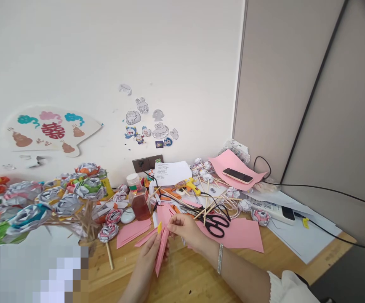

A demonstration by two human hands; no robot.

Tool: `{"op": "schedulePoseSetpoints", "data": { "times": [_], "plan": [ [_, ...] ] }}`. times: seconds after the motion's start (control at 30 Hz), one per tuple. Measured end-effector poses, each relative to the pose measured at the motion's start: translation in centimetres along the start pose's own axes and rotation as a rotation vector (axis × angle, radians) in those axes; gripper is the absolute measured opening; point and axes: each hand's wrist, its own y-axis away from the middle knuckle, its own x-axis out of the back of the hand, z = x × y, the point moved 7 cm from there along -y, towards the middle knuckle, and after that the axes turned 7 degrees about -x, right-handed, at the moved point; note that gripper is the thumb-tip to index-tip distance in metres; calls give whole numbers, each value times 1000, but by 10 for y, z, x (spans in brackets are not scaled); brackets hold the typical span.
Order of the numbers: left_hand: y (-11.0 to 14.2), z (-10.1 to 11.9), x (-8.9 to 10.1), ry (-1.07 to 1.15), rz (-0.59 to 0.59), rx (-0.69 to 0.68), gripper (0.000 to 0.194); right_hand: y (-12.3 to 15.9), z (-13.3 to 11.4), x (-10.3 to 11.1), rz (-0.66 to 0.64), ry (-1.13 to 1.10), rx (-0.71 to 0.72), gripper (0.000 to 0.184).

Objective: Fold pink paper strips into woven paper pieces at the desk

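Paper [160,257], pink and folded, is up in front of the bottle [142,207] and slightly to its right, above the tabletop [122,275]. The left hand [149,247] grasps it, a small yellow piece [159,227] at the thumb tip. The right hand [185,229] has thumb and fingertips drawn together at the paper's upper end; whether they pinch it, I cannot tell. Pink sheets [134,232] lie just in front of the bottle. Right of it are black scissors [215,226]; also to its right, farther back, is a yellow glue gun [193,186]. Well right of the bottle, a phone [237,176] rests on a curled sheet [228,162]. Left of it are paper flowers [89,188].
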Motion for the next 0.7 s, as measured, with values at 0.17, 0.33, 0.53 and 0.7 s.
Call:
{"op": "schedulePoseSetpoints", "data": {
  "times": [0.17,0.33,0.53,0.7],
  "plan": [
    [2,0,-8,60,-73,31,23,1,2,1,54,29,32,25],
    [6,-7,-13,176,-109,124,21,0,7,0,35,79,55,24],
    [-2,-20,-5,158,-93,121,25,0,9,-1,39,48,71,24],
    [-15,-23,11,-89,-56,-8,36,2,9,-5,18,5,35,27]
  ]
}}
